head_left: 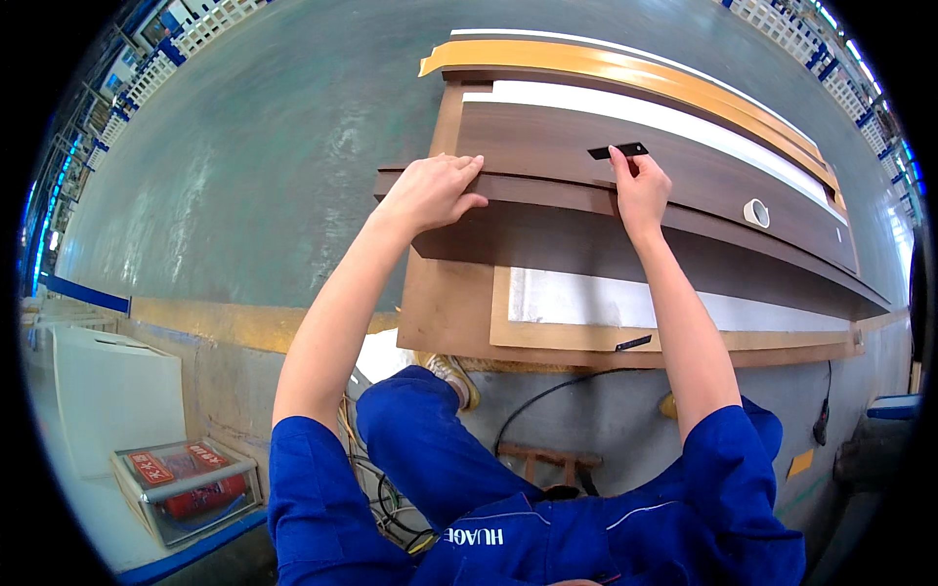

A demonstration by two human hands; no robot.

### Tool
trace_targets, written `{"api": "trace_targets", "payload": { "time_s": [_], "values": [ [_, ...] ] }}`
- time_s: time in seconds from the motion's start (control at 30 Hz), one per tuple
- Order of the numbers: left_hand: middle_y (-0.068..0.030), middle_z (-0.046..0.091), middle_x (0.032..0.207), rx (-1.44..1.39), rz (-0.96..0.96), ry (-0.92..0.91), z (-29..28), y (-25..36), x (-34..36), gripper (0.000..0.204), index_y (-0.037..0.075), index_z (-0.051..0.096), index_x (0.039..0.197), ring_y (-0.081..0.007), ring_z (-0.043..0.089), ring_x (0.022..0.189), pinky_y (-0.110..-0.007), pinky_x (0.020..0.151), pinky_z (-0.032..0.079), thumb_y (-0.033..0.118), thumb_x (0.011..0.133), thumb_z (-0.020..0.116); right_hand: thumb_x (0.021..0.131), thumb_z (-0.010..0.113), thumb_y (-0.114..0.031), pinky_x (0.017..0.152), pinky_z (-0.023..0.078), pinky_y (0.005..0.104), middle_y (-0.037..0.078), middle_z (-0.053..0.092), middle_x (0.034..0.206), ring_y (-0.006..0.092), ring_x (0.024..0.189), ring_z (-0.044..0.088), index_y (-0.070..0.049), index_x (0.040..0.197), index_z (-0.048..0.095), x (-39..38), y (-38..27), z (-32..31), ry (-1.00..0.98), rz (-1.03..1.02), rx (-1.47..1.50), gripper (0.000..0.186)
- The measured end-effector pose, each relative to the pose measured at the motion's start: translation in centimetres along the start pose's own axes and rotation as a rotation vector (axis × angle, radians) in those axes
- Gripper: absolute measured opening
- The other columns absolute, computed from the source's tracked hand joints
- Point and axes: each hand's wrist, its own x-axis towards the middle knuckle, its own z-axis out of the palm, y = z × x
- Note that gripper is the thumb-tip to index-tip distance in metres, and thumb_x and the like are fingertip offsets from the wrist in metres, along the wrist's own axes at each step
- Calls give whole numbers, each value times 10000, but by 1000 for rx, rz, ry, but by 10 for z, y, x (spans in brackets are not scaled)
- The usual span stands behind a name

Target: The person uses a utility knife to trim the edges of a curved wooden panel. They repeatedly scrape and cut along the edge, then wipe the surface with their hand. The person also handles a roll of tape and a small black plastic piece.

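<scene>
My left hand [440,190] rests on the edge of a long dark brown panel [528,135], fingers over the top, thumb lower on its narrow edge. My right hand [637,190] pinches a small flat black piece [616,151] with a hole at one end, held over the panel. A white tape roll [756,213] lies to the right. A similar black piece [633,343] lies on the brown board below, beside a white sheet [576,293]. An orange-yellow strip [586,61] runs along the far side of the stack.
A green floor [225,195] spreads left and beyond the stack, with white fences [195,34] farther off. At lower left stand a white box [112,400] and a case with a red extinguisher [195,488]. Cables [528,400] lie by my feet.
</scene>
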Motion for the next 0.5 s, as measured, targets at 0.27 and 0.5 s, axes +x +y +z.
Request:
{"api": "trace_targets", "payload": {
  "time_s": [0.27, 0.5],
  "values": [
    [-128, 664, 1196, -42, 20, 142, 3, 10, 4, 517, 23, 633, 1211, -303, 629, 1079, -392, 902, 520, 339, 815, 736, 878, 708, -287, 585, 457, 364, 132, 643, 680, 276, 591, 616, 8, 789, 687, 1, -1, 0, -8, -5, 15, 309],
    [-126, 672, 1185, -121, -59, 98, 7, 14, 6, 490, 23, 640, 1212, -308, 630, 1078, -396, 909, 518, 308, 825, 733, 875, 709, -292, 588, 457, 362, 136, 646, 686, 277, 596, 619, 11, 780, 684, 0, -2, 0, -11, 25, 35, 319]
  ]
}}
